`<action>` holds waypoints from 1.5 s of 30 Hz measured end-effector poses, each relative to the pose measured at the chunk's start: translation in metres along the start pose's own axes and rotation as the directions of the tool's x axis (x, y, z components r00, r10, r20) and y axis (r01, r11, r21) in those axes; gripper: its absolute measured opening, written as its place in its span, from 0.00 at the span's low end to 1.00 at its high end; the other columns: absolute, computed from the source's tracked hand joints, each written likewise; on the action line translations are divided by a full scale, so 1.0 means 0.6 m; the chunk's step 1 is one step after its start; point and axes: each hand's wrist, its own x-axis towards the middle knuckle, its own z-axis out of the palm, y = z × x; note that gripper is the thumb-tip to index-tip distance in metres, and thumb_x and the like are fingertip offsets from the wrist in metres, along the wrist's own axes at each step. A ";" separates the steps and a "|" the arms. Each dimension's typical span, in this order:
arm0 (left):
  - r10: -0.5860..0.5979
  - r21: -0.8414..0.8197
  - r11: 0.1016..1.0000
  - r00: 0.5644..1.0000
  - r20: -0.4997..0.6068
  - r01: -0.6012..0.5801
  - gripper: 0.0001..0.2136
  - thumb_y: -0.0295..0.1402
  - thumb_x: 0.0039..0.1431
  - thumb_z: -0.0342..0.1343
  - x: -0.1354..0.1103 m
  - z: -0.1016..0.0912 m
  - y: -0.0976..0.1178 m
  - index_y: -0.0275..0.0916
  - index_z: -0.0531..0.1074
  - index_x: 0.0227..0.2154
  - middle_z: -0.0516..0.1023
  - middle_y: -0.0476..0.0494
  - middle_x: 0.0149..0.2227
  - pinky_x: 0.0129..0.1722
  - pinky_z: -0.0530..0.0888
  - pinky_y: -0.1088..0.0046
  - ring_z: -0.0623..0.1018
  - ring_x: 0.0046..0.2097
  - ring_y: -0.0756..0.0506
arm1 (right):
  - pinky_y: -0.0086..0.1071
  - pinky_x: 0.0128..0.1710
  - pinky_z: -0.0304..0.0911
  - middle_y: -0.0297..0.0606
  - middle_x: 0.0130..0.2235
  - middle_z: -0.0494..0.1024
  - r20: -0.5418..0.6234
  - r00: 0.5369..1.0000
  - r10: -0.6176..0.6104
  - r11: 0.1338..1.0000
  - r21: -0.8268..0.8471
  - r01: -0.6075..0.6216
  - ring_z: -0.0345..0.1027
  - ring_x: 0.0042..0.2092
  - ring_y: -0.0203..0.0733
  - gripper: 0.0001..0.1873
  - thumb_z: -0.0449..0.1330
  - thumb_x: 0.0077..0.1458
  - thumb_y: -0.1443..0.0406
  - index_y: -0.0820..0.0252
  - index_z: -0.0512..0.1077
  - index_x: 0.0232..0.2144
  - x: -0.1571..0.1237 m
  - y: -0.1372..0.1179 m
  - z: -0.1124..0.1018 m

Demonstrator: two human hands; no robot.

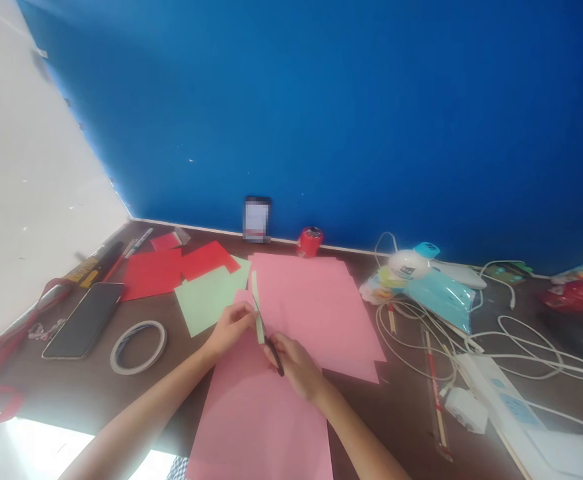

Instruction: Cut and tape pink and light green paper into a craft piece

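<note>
My left hand (234,325) pinches a narrow light green paper strip (260,327) above the pink sheets. In my right hand (291,360) is a pair of black-handled scissors (274,352), its blades pointing up and left beside the strip. Whether the blades touch the strip, I cannot tell. Under both hands lies a long pink sheet (266,420), and more pink sheets (316,300) are stacked beyond it to the right. Pale green paper (204,300) lies left of the stack, partly beneath a red sheet (210,260).
At the left are a tape roll (138,347), a phone (84,320) and another red sheet (154,272). A red round container (310,241) and a small upright device (257,219) stand by the blue wall (321,120). Rightward lie tangled white cables (411,320) and a power strip (511,400).
</note>
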 end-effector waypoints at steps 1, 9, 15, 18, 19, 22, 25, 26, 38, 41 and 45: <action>-0.005 0.002 1.000 1.000 -0.001 0.005 0.09 0.37 0.54 0.53 0.000 0.000 -0.001 0.37 0.66 0.24 0.73 0.50 0.21 0.32 0.71 0.71 0.75 0.26 0.49 | 0.29 0.27 0.52 0.30 0.24 0.60 -0.002 1.000 -0.006 1.000 0.011 0.006 0.54 0.26 0.34 0.18 0.48 0.54 0.49 0.57 0.59 0.25 0.001 0.000 0.001; -0.018 0.007 1.000 1.000 0.007 0.018 0.10 0.36 0.55 0.52 -0.002 0.000 0.002 0.37 0.64 0.23 0.72 0.51 0.20 0.31 0.71 0.71 0.74 0.25 0.49 | 0.29 0.28 0.51 0.29 0.24 0.59 0.013 1.000 -0.026 0.998 0.061 0.025 0.52 0.26 0.34 0.19 0.49 0.54 0.49 0.57 0.58 0.25 0.001 -0.003 0.003; -0.019 0.016 1.000 1.000 0.014 0.019 0.11 0.36 0.56 0.50 -0.003 0.000 0.003 0.38 0.63 0.22 0.73 0.51 0.20 0.31 0.70 0.72 0.74 0.25 0.49 | 0.29 0.28 0.50 0.28 0.23 0.57 0.016 0.999 -0.038 0.996 0.087 0.036 0.49 0.26 0.33 0.18 0.48 0.56 0.51 0.57 0.56 0.24 0.000 -0.005 0.006; -0.020 0.020 1.000 1.000 0.016 0.019 0.11 0.36 0.56 0.50 -0.004 0.001 0.004 0.38 0.62 0.22 0.73 0.51 0.19 0.31 0.70 0.73 0.74 0.25 0.50 | 0.29 0.27 0.49 0.28 0.23 0.57 0.019 0.999 -0.037 0.995 0.090 0.035 0.49 0.26 0.33 0.18 0.49 0.56 0.51 0.57 0.55 0.24 0.000 -0.007 0.006; -0.018 0.018 1.000 1.000 0.019 0.017 0.11 0.36 0.56 0.50 -0.004 0.001 0.005 0.38 0.62 0.22 0.73 0.51 0.19 0.30 0.70 0.73 0.74 0.25 0.50 | 0.29 0.27 0.49 0.28 0.23 0.57 0.018 0.999 -0.037 0.995 0.093 0.036 0.50 0.26 0.33 0.18 0.49 0.56 0.51 0.57 0.55 0.24 0.000 -0.008 0.006; -0.012 0.014 1.000 1.000 0.022 0.012 0.11 0.36 0.56 0.50 -0.004 0.001 0.004 0.38 0.62 0.22 0.73 0.51 0.19 0.30 0.70 0.73 0.74 0.25 0.50 | 0.29 0.27 0.50 0.28 0.23 0.57 0.011 0.999 -0.039 0.994 0.104 0.038 0.50 0.26 0.33 0.19 0.49 0.55 0.50 0.57 0.55 0.23 0.000 -0.007 0.007; -0.017 0.011 1.000 1.000 0.020 0.017 0.11 0.37 0.56 0.50 -0.002 0.000 0.001 0.38 0.63 0.22 0.73 0.50 0.19 0.30 0.70 0.73 0.74 0.25 0.49 | 0.29 0.27 0.50 0.28 0.23 0.57 0.007 0.999 -0.043 0.993 0.106 0.042 0.49 0.25 0.33 0.20 0.49 0.54 0.49 0.57 0.55 0.23 0.002 -0.005 0.007; -0.018 0.008 1.000 1.000 0.019 0.018 0.11 0.38 0.56 0.51 -0.002 0.000 0.001 0.38 0.63 0.22 0.74 0.50 0.19 0.30 0.70 0.73 0.74 0.25 0.49 | 0.29 0.27 0.50 0.28 0.23 0.57 0.005 0.999 -0.045 0.993 0.106 0.044 0.49 0.25 0.33 0.20 0.49 0.54 0.49 0.57 0.55 0.23 0.002 -0.004 0.007; -0.011 0.032 0.999 1.000 0.015 0.011 0.12 0.39 0.55 0.51 -0.002 0.000 0.003 0.38 0.63 0.21 0.72 0.51 0.19 0.31 0.70 0.72 0.74 0.25 0.50 | 0.29 0.28 0.52 0.29 0.23 0.58 -0.001 1.000 -0.024 0.996 0.086 0.024 0.51 0.26 0.34 0.20 0.50 0.53 0.47 0.57 0.56 0.24 0.002 -0.004 0.007; -0.004 0.048 0.999 1.000 0.013 0.003 0.12 0.40 0.55 0.51 0.000 0.000 0.003 0.38 0.64 0.22 0.72 0.51 0.19 0.30 0.70 0.73 0.73 0.25 0.50 | 0.29 0.27 0.52 0.29 0.23 0.58 0.003 1.000 -0.020 0.997 0.079 0.020 0.51 0.26 0.34 0.20 0.50 0.53 0.48 0.57 0.55 0.23 0.001 -0.006 0.006; 0.003 0.078 0.997 1.000 0.016 -0.005 0.12 0.39 0.55 0.51 -0.001 0.000 0.003 0.38 0.64 0.22 0.71 0.52 0.20 0.31 0.69 0.73 0.73 0.25 0.50 | 0.29 0.27 0.51 0.29 0.24 0.57 0.006 1.000 -0.016 0.996 0.083 0.015 0.51 0.27 0.34 0.19 0.48 0.54 0.49 0.57 0.55 0.23 0.000 -0.007 0.005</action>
